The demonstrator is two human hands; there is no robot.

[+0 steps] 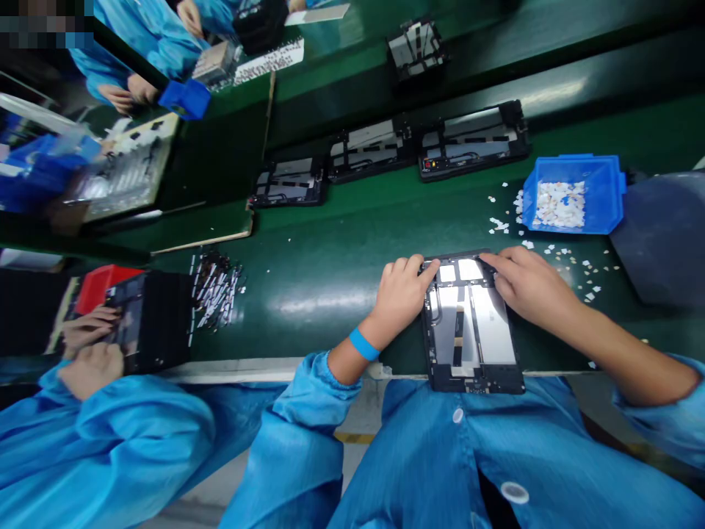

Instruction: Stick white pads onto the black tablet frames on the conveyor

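Note:
An opened tablet, its silver battery plates and dark frame showing, lies at the table's front edge, its near end jutting out toward my lap. My left hand grips its far left corner, the thumb side resting on the frame and the other fingers curled beside it. At the far right corner is my right hand, with the index finger pressed on the frame and the thumb against the side. Whether a small part lies under either fingertip is hidden.
Several opened tablets lie in a row farther back. To the right, a blue bin holds small white pieces, with more scattered around it. Thin strips are piled left. A co-worker's hands hold a stack of dark tablets there.

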